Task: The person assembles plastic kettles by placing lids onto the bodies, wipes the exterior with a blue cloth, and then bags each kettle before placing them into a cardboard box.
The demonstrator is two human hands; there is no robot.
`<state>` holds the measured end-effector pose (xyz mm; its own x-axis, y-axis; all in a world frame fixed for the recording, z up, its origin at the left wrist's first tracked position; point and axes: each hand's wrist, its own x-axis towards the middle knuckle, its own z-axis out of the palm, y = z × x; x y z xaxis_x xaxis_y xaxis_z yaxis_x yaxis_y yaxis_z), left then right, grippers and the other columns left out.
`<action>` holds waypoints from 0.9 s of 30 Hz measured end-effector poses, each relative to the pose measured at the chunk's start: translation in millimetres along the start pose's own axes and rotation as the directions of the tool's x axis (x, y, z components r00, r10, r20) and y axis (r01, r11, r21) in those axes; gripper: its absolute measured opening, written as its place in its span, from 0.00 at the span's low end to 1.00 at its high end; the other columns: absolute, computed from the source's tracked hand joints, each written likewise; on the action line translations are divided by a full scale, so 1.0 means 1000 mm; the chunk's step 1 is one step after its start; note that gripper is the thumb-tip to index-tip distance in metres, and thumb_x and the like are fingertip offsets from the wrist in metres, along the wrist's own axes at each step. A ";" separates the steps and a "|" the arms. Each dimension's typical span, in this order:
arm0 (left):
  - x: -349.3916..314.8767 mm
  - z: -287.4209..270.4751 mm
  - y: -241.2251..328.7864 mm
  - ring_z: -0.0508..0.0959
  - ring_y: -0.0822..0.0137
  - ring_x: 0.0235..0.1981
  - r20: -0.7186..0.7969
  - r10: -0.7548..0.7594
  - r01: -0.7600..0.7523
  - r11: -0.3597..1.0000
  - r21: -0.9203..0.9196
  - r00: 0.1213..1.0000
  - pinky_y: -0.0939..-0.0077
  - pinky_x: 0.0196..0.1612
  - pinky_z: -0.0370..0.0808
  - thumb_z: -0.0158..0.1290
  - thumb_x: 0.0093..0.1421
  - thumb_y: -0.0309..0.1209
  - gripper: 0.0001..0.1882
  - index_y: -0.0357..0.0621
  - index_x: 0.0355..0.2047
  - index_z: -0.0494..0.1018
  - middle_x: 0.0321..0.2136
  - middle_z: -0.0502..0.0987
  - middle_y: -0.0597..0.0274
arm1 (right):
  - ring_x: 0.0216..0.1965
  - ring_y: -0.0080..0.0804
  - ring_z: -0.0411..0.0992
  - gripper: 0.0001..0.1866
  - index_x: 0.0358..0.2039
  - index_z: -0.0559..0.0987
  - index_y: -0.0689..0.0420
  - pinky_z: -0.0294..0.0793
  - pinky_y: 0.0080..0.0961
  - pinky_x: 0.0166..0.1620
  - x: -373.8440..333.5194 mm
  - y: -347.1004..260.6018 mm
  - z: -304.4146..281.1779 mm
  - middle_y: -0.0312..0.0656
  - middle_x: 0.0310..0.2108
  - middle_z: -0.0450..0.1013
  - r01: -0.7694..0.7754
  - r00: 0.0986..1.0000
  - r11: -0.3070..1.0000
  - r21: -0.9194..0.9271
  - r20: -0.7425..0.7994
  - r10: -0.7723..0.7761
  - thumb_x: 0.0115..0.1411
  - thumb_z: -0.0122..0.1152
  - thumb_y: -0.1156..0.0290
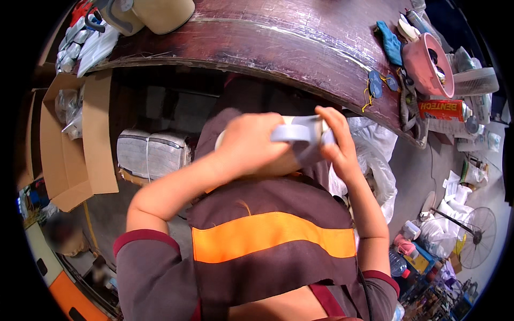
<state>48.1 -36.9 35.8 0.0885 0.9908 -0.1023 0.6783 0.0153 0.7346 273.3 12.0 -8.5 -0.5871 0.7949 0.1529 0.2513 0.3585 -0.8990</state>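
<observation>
The left hand [254,143] and right hand [339,140] clamp a cream, grey-handled jug [276,167] between them, below the dark-red table [267,45], at whose right end lies a red can [441,110] with yellow lettering.

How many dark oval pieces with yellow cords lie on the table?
2: one oval piece lies near the right end of the table; another oval piece is just right of it. More may be hidden.

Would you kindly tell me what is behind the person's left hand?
Behind the left hand, part of a cream container with a grey handle shows; the stretch of it that the hand covers cannot be seen.
</observation>
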 end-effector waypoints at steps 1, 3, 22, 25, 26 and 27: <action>-0.001 0.004 0.008 0.78 0.52 0.30 0.028 -0.007 0.008 1.000 -0.026 1.000 0.66 0.33 0.73 0.58 0.47 0.36 0.13 0.39 0.29 0.75 0.27 0.77 0.48 | 0.59 0.41 0.57 0.35 0.58 0.67 0.56 0.53 0.35 0.61 0.002 0.005 -0.001 0.48 0.55 0.61 -0.039 0.999 0.999 0.032 -0.023 0.039 0.56 0.52 0.45; 0.002 0.006 0.006 0.79 0.54 0.30 0.066 0.030 -0.022 0.993 -0.120 0.997 0.67 0.34 0.74 0.58 0.50 0.38 0.17 0.39 0.36 0.75 0.29 0.78 0.48 | 0.61 0.40 0.55 0.34 0.59 0.66 0.56 0.49 0.34 0.63 0.008 0.010 -0.004 0.47 0.57 0.61 -0.070 0.997 0.995 0.074 -0.036 0.073 0.59 0.50 0.46; 0.018 0.020 -0.003 0.68 0.82 0.21 0.137 -0.180 0.218 0.586 -0.780 0.974 0.84 0.24 0.65 0.55 0.59 0.38 0.13 0.39 0.33 0.73 0.20 0.71 0.71 | 0.59 0.45 0.61 0.23 0.51 0.74 0.50 0.57 0.37 0.59 0.054 0.075 -0.084 0.49 0.55 0.65 -0.129 0.843 0.790 -0.599 -0.486 -0.231 0.60 0.51 0.51; 0.007 0.007 0.000 0.72 0.79 0.27 0.184 -0.073 0.175 0.752 -0.635 0.980 0.81 0.32 0.69 0.56 0.57 0.41 0.17 0.38 0.36 0.75 0.25 0.75 0.66 | 0.59 0.45 0.60 0.24 0.52 0.74 0.50 0.56 0.36 0.61 0.074 0.005 -0.036 0.50 0.56 0.65 0.106 0.994 0.992 -0.066 -0.004 -0.106 0.57 0.55 0.53; 0.005 0.008 -0.004 0.72 0.77 0.29 0.207 -0.078 0.194 0.750 -0.633 0.975 0.79 0.34 0.70 0.56 0.56 0.42 0.18 0.37 0.36 0.75 0.27 0.76 0.65 | 0.59 0.44 0.60 0.25 0.52 0.74 0.51 0.56 0.35 0.61 0.077 -0.001 -0.027 0.49 0.55 0.65 0.102 0.981 0.995 0.015 0.166 -0.104 0.56 0.56 0.54; 0.004 0.009 -0.008 0.73 0.76 0.31 0.224 -0.082 0.209 0.747 -0.631 0.971 0.78 0.37 0.70 0.57 0.56 0.43 0.19 0.37 0.37 0.75 0.28 0.76 0.64 | 0.59 0.43 0.61 0.24 0.51 0.75 0.50 0.57 0.35 0.60 0.077 0.003 -0.022 0.49 0.55 0.65 0.102 0.979 0.995 0.014 0.176 -0.103 0.55 0.56 0.54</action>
<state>49.9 -34.1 23.1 0.1940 0.9306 -0.3103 0.0645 0.3035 0.9506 245.7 85.2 9.2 -0.7361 0.6551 0.1704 0.1788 0.4310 -0.8845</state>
